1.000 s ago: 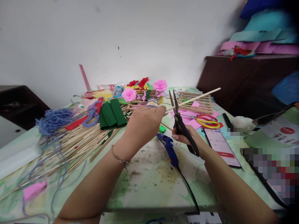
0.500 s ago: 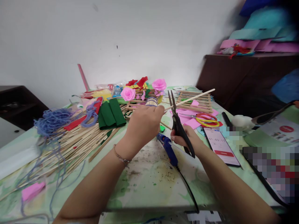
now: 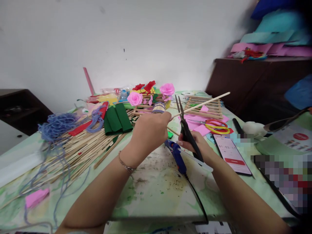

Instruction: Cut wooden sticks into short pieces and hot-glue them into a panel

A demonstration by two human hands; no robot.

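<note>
My left hand (image 3: pixel 151 131) is closed on a thin wooden stick (image 3: pixel 207 103) that slants up to the right. My right hand (image 3: pixel 195 143) grips black-handled scissors (image 3: pixel 186 130), blades pointing up. The stick passes at the blades; whether it lies between them or against them I cannot tell. Below the hands a blue hot glue gun (image 3: pixel 179 159) lies on the table with a clear glue stick in its back end. Just beyond my left hand stands a small round holder of short sticks (image 3: pixel 159 107), partly hidden.
Many loose sticks (image 3: pixel 90 149), blue yarn (image 3: pixel 58 125) and folded green paper (image 3: pixel 117 120) lie left. Pink paper flowers (image 3: pixel 167 89) stand behind. A stick frame (image 3: pixel 206 107), red-and-yellow scissors (image 3: pixel 218 126) and a phone (image 3: pixel 231 154) lie right. The glue gun's cord (image 3: pixel 197 195) runs to the front edge.
The stick's free end reaches slightly farther right, and the scissors are turned a little in my right hand. The whole view has shifted slightly. Both hands keep their holds.
</note>
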